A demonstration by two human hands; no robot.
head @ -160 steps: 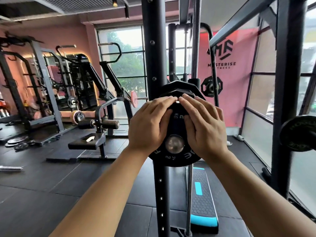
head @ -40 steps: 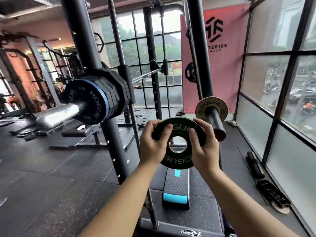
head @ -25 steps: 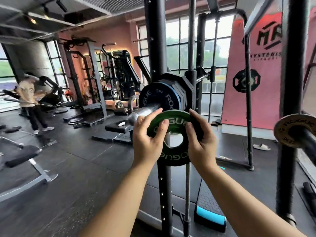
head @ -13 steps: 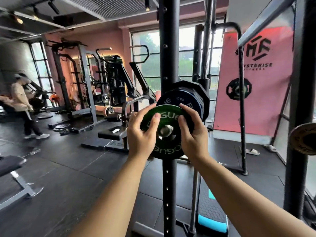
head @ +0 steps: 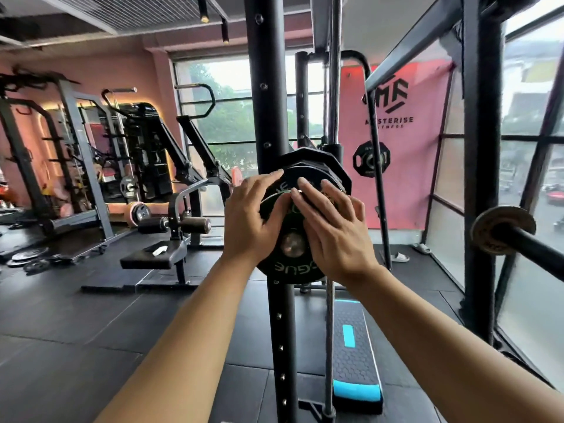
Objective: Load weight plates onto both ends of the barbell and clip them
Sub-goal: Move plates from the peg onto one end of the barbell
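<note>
A green Rogue weight plate [head: 285, 267] sits on the barbell sleeve, whose steel end [head: 293, 244] shows through the plate's hole. Behind it several larger black plates [head: 323, 166] are stacked on the same sleeve. My left hand [head: 250, 218] lies flat on the plate's left face, fingers stretched up over the rim. My right hand [head: 332, 227] presses flat on the right face with fingers spread. No clip is visible on the sleeve. The rest of the bar is hidden behind the plates.
A black rack upright [head: 268, 102] stands just behind the plates. At the right a storage peg carries a small pale plate [head: 500, 228]. A blue-edged step platform [head: 355, 361] lies on the floor below. A leg machine [head: 164, 254] and loose floor plates [head: 30, 257] are left.
The green plate, held at its rim in both hands off the bar, has slid onto the sleeve up to the black plates. Both hands now lie flat on its face.
</note>
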